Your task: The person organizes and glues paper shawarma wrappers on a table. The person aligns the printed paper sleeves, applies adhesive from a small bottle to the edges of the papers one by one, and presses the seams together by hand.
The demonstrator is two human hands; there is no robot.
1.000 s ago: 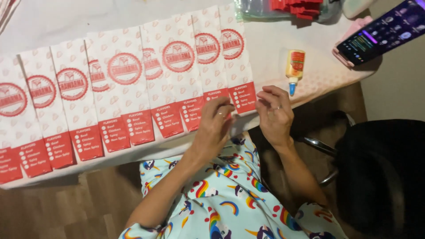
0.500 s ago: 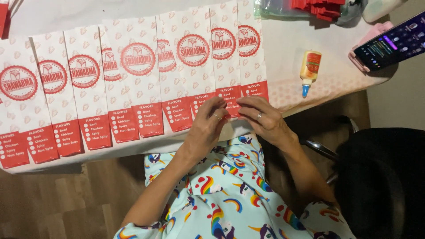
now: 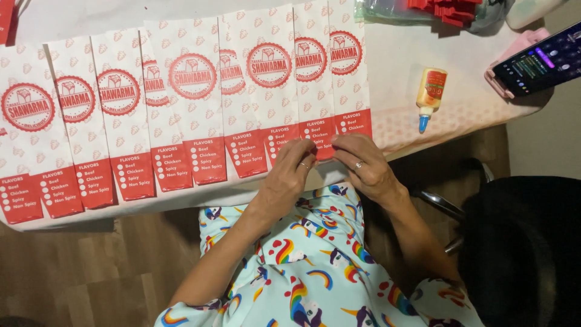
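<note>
White table (image 3: 423,127), overlapping red-and-white paper bags (image 3: 193,103), glue bottle (image 3: 428,91), wood floor (image 3: 91,272)

Small yellow glue bottle w/ blue nozzle and red label (image 3: 429,95) is laid flat on white table cover (image 3: 417,54), nozzle toward near edge. Dark smartphone w/ lit screen (image 3: 540,60) is seen on pink case (image 3: 497,83) at far right. Clear plastic bag of red pieces (image 3: 436,11) is noted at top. Black chair (image 3: 520,242) is set over brown wood floor (image 3: 91,278).
</note>
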